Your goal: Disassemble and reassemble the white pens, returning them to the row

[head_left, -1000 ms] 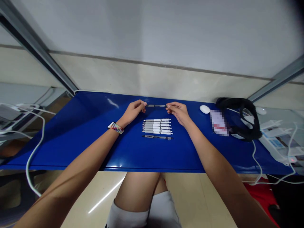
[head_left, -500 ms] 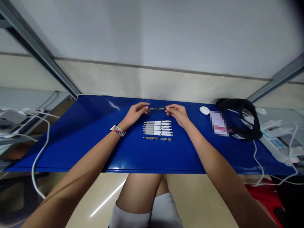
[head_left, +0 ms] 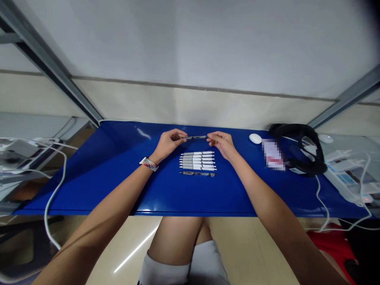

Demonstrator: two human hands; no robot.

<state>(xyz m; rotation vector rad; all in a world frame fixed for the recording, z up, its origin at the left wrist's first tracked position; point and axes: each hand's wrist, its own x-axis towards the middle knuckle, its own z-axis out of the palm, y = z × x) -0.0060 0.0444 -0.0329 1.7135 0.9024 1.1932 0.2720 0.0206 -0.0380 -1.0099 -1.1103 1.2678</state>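
Observation:
A dark grey pen (head_left: 196, 137) lies crosswise between my two hands, above a row of other pens. My right hand (head_left: 221, 143) pinches its right end. At the other end, the thumb and fingers of my left hand (head_left: 169, 143) close on the tip. Nearer to me, several white and grey pens (head_left: 197, 160) lie side by side on the blue table (head_left: 118, 174), tips to the left. Below that row is a second dark grey pen (head_left: 198, 173), parallel to the others. A colourful band circles my left wrist.
Right of my hands are a white oval object (head_left: 255, 138), a blurred-out card (head_left: 273, 154) and a black headset-like strap (head_left: 317, 150). White cables hang at both sides. Devices (head_left: 350, 174) stand at the far right, and a grey metal frame rises at the table's back.
My left thumb and fingers have closed further on the left end of the dark grey pen. My right hand has stayed nearly still at the other end. The camera view has shifted slightly.

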